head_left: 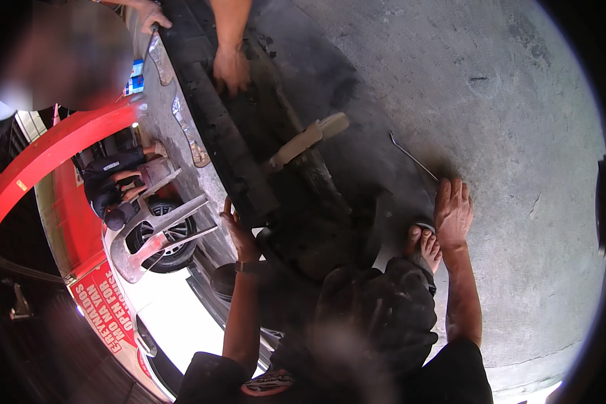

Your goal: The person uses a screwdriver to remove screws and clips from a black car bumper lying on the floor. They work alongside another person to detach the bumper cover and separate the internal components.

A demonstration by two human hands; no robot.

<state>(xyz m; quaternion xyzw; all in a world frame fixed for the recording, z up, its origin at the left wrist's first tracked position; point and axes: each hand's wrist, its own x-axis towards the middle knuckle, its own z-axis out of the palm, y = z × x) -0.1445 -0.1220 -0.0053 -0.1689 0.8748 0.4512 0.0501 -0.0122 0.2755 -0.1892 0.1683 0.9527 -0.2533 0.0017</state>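
A long black moulded part (pixel 212 128), like a large car trim piece, stretches from the far left towards my lap. My left hand (pixel 241 236) is closed at its near left edge, with some fingers hidden. Low over the concrete at the right, my right hand (pixel 454 212) has its fingers on the end of a thin metal rod (pixel 414 157) with a bent tip. The fingers hide that end of the rod. A beige, handle-like piece (pixel 310 139) lies across the dark part. Another person's hand (pixel 231 69) reaches into the part's far end; that person's other hand (pixel 153 17) is at its far left corner.
My bare foot (pixel 425 246) is beside my right hand. Left of the part lie a patterned strip (pixel 188 131) and a grey plastic chair (pixel 135 246). Beyond are a person in dark clothes (pixel 108 182), a car wheel (pixel 165 236) and a red curved bar (pixel 60 158).
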